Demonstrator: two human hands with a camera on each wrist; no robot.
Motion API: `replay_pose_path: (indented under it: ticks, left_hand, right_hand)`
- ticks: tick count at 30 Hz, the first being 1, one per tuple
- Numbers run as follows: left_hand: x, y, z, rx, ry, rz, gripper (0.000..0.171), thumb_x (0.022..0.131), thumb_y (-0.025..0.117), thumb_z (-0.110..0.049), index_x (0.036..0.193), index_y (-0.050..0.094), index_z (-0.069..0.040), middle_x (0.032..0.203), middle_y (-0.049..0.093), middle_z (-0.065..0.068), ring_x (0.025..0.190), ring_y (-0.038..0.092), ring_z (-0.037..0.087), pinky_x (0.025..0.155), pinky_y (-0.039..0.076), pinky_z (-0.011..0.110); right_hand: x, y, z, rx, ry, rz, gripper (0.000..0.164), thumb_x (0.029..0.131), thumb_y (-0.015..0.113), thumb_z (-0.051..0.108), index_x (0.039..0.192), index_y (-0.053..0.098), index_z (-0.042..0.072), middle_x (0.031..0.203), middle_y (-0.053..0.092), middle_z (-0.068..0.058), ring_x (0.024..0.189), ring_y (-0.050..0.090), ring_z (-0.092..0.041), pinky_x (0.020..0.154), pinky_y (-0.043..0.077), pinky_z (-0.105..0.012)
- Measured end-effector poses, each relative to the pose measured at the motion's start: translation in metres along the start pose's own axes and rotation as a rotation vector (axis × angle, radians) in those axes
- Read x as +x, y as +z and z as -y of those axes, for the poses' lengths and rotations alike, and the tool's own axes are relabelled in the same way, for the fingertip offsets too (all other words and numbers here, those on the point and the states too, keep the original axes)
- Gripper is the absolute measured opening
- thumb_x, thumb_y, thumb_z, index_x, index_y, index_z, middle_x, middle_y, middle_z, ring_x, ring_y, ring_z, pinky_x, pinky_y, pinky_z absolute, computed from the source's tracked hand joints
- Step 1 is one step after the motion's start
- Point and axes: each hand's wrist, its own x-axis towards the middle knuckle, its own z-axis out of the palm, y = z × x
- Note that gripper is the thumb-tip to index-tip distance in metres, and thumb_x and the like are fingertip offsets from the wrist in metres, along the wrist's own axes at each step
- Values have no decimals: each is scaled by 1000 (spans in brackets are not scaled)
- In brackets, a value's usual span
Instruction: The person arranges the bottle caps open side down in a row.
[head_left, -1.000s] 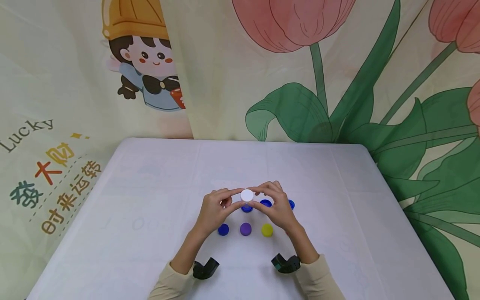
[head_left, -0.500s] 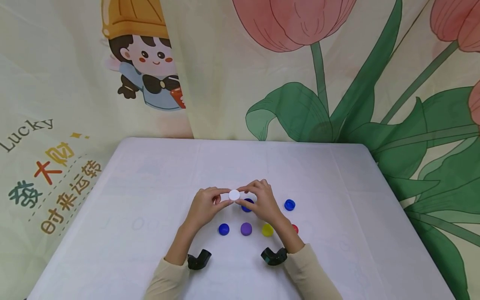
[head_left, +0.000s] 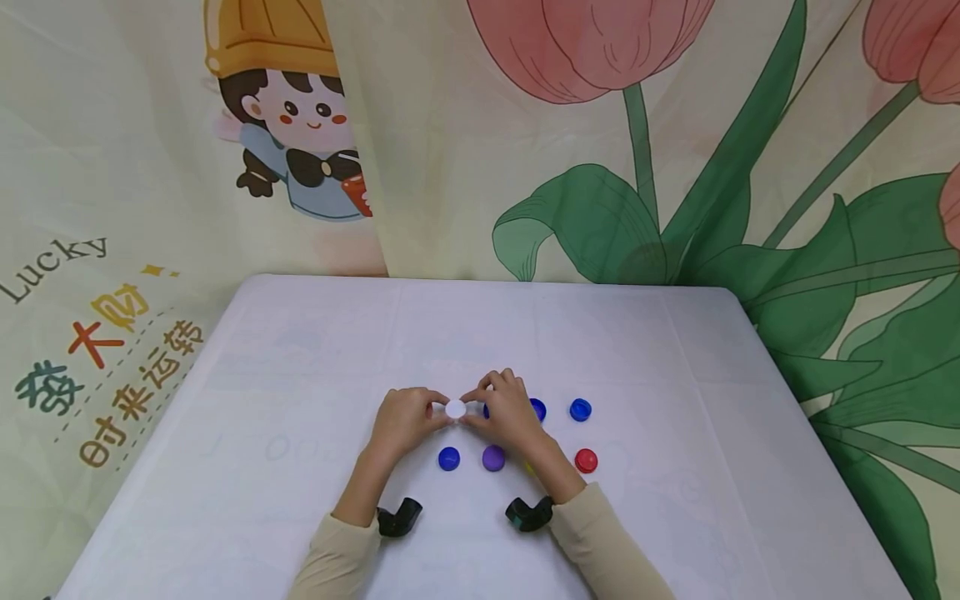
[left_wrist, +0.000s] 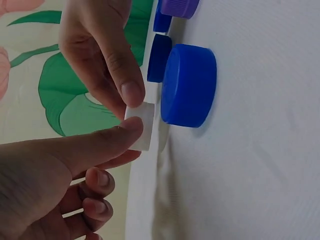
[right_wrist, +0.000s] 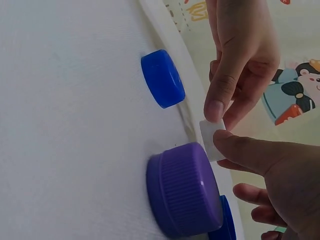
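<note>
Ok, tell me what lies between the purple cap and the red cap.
The head view shows a yellow sliver between the purple cap and the red cap, beside the right forearm, which crosses that gap too.

On the printed backdrop (head_left: pixel 285 250) to my left I can read "Lucky" (head_left: pixel 54 265) in brown, then "發大财" (head_left: pixel 95 344) in teal, red and gold, and "时来运转" (head_left: pixel 159 369) in brown between dashed lines. The gold character shows partly in my right wrist view. Faint marks (head_left: pixel 279 447) on my white bench cover (head_left: pixel 360 333) are illegible.
</note>
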Motion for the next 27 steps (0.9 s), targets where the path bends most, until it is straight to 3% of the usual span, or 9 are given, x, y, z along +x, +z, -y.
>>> replay_pose_path:
  ticks: [7,14,20,23,27]
  left_hand:
    - [-2,7,0,100,-17,-18,28,67,81,-30,89,75,-12,55,50,-5,54,47,12,59,35,35]
    - [-2,2,-9,218,-63,-39,38,66,82,-31,97,74,-11,74,65,8,70,61,26,61,37,37]
    - [3,-13,-28,169,-87,-71,32,69,81,-21,99,73,-11,62,53,1,61,52,20,61,36,35]
    - [8,-16,-39,117,-39,-60,31,70,80,-20,99,73,-12,60,47,-3,58,48,16,61,34,34]
    - [17,-8,-47,83,31,10,33,71,80,-23,101,73,-13,60,44,-5,59,45,13,61,33,32]
  right_hand:
    - [-1,6,0,-46,-9,-3,31,79,70,43,103,73,23,99,54,0,88,40,-17,77,33,-33]
    - [-4,-7,-10,-1,49,-3,37,79,71,41,110,70,22,108,54,-2,96,40,-19,83,33,-35]
    - [-11,-27,-24,32,110,-27,36,79,71,38,110,69,21,110,55,-4,98,41,-21,85,33,-37]
    - [-15,-32,-29,55,113,-59,35,78,73,36,109,70,19,108,56,-5,95,41,-22,84,33,-38]
    - [-21,-31,-34,54,114,-44,37,75,75,37,108,71,18,107,56,-6,94,41,-23,83,33,-39]
